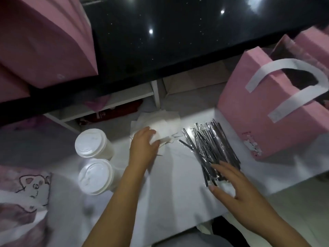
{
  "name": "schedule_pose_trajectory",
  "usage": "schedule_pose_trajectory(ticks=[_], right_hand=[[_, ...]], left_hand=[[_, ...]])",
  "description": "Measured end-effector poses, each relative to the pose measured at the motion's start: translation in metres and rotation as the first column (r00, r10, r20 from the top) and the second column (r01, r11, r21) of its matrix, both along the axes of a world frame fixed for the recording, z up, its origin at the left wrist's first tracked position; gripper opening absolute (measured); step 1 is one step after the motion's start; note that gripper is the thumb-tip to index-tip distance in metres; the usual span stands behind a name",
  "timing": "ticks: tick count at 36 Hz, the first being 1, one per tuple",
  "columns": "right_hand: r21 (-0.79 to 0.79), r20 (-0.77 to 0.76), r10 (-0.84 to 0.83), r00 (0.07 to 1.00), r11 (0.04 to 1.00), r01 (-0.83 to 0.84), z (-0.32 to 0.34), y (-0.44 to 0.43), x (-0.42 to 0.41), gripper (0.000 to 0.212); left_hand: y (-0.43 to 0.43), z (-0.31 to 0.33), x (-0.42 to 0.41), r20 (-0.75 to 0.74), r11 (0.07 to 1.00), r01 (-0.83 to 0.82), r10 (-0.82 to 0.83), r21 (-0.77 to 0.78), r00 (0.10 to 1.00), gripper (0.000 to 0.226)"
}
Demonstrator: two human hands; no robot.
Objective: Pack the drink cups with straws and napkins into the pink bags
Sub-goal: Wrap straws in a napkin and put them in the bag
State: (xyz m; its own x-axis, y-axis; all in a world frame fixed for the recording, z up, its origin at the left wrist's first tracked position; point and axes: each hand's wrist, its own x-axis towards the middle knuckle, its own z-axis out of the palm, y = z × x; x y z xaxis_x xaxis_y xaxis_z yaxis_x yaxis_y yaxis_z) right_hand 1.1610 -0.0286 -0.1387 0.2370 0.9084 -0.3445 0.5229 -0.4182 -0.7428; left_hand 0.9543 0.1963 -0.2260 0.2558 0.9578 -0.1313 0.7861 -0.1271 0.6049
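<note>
Two white lidded drink cups [93,143] [97,176] stand at the left of the white work surface. My left hand [143,145] pinches a white napkin at the near edge of the napkin pile [160,123]. My right hand [231,182] has its fingers spread and touches the near end of a pile of wrapped black straws [210,147]. A pink bag [263,111] with white handles stands open at the right, just beyond the straws.
Large pink bags [41,41] sit on the black counter [169,32] at the upper left. More pink bags [311,41] stand at the far right. A pink printed bag [23,193] lies at the lower left.
</note>
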Motion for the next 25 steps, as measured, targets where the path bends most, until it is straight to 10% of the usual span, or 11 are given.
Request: schedule_pose_trajectory(ticks=[13,25], right_hand=[[0.014,0.000,0.347,0.938,0.938,-0.347,0.016,0.064,0.031,0.052],[0.162,-0.466,0.421,0.778,0.905,-0.393,0.024,0.097,0.043,0.067]], left_hand=[[-0.032,0.051,0.002,0.237,0.960,-0.272,0.279,-0.061,0.931,0.006],[-0.110,0.135,0.008,0.694,0.875,0.083,0.318,-0.478,0.646,0.011]])
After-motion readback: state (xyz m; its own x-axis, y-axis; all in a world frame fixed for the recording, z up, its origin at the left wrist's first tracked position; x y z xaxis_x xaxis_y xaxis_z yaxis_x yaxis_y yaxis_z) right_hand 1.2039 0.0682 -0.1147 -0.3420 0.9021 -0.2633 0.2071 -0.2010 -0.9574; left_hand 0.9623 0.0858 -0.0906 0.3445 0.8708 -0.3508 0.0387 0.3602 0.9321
